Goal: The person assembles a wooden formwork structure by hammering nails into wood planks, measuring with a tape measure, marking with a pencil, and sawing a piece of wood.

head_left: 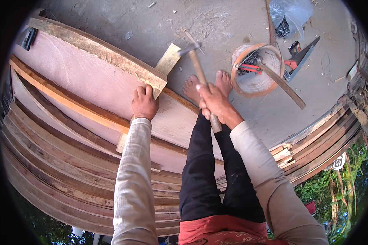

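Observation:
My right hand (pixel 216 104) is wrapped round the wooden handle of a hammer (pixel 197 67). The hammer's metal head, smeared by motion, is raised near the end of a thick wooden beam (pixel 106 55). My left hand (pixel 144 103) is closed at that beam's near end, its fingertips pressed against the edge and partly hidden. A short pale board (pixel 168 59) crosses beneath the beam end, one end sticking out on the far side, the other showing beside my left fingers. Under the beam lies a pinkish plywood panel (pixel 77 61).
An orange-rimmed bucket (pixel 238 87) holds nails, a red-handled tool (pixel 249 68) and a wooden-handled tool (pixel 282 85). Beyond it are a handsaw (pixel 302 57) and a plastic bag of nails (pixel 290 18). Stacked planks (pixel 69 171) lie at left, more (pixel 323 143) at right. My bare feet (pixel 223 81) stand between.

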Tool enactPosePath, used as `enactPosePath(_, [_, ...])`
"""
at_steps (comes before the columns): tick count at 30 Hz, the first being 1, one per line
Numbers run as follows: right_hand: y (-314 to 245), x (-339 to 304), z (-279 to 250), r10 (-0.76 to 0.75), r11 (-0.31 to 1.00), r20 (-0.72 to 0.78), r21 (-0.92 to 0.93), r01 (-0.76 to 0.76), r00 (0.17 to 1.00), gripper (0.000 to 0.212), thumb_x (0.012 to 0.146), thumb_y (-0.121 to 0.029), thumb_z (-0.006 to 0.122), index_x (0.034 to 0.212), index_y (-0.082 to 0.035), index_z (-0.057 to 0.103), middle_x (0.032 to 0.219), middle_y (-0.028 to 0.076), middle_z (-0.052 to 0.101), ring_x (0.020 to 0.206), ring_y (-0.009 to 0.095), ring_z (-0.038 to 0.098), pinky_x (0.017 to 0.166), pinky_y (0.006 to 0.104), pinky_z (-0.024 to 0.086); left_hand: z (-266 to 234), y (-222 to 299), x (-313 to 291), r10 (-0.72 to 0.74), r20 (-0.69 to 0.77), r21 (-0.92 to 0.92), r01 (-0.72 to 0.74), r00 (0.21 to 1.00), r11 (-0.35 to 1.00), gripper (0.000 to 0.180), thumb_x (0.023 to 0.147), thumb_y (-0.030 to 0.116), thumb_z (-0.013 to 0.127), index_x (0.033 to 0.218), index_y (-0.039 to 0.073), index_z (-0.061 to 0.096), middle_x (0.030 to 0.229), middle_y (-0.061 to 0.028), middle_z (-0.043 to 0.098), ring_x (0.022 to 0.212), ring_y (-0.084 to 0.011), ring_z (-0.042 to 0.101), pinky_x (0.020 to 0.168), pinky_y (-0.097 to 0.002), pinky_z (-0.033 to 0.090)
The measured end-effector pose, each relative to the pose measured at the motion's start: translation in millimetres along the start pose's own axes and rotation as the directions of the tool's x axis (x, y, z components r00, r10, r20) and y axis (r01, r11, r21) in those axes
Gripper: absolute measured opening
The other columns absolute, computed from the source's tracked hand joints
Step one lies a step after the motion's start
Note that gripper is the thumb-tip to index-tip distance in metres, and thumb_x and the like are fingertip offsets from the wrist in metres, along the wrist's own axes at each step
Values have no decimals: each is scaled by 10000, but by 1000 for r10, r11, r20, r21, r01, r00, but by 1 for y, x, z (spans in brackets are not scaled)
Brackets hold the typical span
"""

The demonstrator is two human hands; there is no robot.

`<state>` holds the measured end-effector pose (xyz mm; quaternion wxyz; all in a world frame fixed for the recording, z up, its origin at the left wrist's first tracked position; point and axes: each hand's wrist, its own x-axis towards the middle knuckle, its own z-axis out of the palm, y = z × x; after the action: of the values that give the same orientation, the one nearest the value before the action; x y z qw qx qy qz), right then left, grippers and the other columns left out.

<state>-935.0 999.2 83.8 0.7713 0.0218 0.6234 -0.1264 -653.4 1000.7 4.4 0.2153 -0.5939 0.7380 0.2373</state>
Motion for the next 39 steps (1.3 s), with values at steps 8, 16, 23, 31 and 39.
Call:
enactPosePath(8, [40,-86,-15,103,993,-31,67,-101,994,272,1069,-362,539,1025,-110,448,675,-8,486,431,110,462,398,289,408,0,-11,-11,-56,-72,7,57,996,998,501,787,222,764,1241,143,566,1143,-97,573,1089,-316,600,812,-454,585])
enactPosePath(16, [48,-154,-76,174,982,-313,125,-141,934,230,1043,-329,586,1024,-162,430,659,3,491,428,126,469,378,311,411,-27,12,-22,-13,-38,-48,11,999,999,429,868,155,638,1288,148,552,1165,-88,578,1105,-284,600,876,-435,552])
enactPosePath(23, [6,-161,-90,143,985,-284,-53,-165,948,237,1039,-318,595,1003,-147,434,653,13,487,421,130,459,370,309,408,-38,6,-44,12,24,-95,-10,1000,995,444,844,118,638,1276,76,542,1189,-121,568,1152,-319,579,902,-467,551])
enactPosePath(31, [0,-178,-70,133,950,-253,-242,-196,958,211,1051,-284,586,1001,-147,433,647,14,485,430,134,458,386,311,414,-23,-58,-116,-21,178,-86,37,984,996,393,867,129,619,1253,76,563,1245,-113,560,1179,-304,577,941,-462,549])
enactPosePath(39, [-36,-200,-41,121,913,-268,-349,-213,956,227,1040,-271,596,1013,-93,457,693,11,504,477,110,488,413,295,423,-33,-38,-87,-158,371,-99,208,915,973,536,856,170,690,1359,78,529,1334,-140,562,1262,-317,570,1000,-462,531])
